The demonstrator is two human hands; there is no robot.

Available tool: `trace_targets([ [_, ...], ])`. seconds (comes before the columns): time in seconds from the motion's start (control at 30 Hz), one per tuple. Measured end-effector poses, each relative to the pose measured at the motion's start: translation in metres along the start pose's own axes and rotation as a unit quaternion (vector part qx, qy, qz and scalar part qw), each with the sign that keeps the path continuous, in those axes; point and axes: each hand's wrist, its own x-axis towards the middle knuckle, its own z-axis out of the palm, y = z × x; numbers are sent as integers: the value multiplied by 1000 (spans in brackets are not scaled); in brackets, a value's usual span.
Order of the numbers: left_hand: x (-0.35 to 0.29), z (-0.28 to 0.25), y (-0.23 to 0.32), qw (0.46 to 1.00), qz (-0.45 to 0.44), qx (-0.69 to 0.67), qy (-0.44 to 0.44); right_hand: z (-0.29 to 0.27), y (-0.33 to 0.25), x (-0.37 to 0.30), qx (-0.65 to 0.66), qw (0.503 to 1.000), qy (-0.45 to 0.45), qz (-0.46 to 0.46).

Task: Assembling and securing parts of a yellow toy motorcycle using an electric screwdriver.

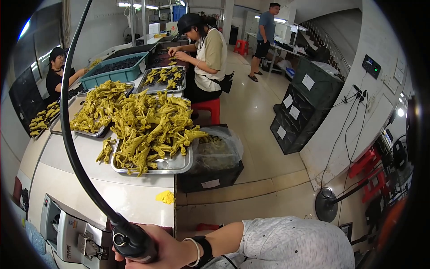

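Note:
My right hand [166, 245] reaches in at the lower edge, with a black band and a pale bracelet at its wrist. Most of its fingers are hidden behind the black head [133, 242] of a bent black flexible arm, so any object in them cannot be made out. A grey and silver bench machine [74, 237] stands to the left of the hand. Beyond it, a metal tray [183, 163] is heaped with mustard-yellow moulded pieces [150, 125]. One loose yellow piece [105, 150] lies beside the tray. My left hand is not in view.
A yellow scrap [165, 197] lies near the table edge. Farther back are more trays, a teal bin [118, 71] of dark pieces, and two seated people working. Another person [267, 33] stands beyond. Right of the table are a bagged black crate [210, 177] and stacked dark crates [304, 107].

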Motion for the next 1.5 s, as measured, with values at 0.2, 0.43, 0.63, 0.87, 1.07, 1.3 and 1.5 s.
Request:
trace_targets([
  [0.2,0,-1,1,1000,-2,-2,4,0,2,0,-12,1000,-5,-6],
  [0.43,0,-2,2,1000,-1,-4,6,2,2,-2,-13,1000,4,-6],
  [0.63,0,-2,3,1000,0,-4,7,1,3,-2,-11,1000,2,-12],
  [0.87,1,-2,2,1000,-3,-2,7,3,8,-2,-4,1000,-7,-1],
  [1.07,0,-2,3,1000,6,-4,5,2,2,-6,-6,1000,-2,2],
  [1.3,1,-2,1,1000,-2,1,5,3,6,-3,-15,1000,-11,3],
  [1.5,0,-2,3,1000,6,-2,4,1,0,-6,-22,1000,-2,13],
])
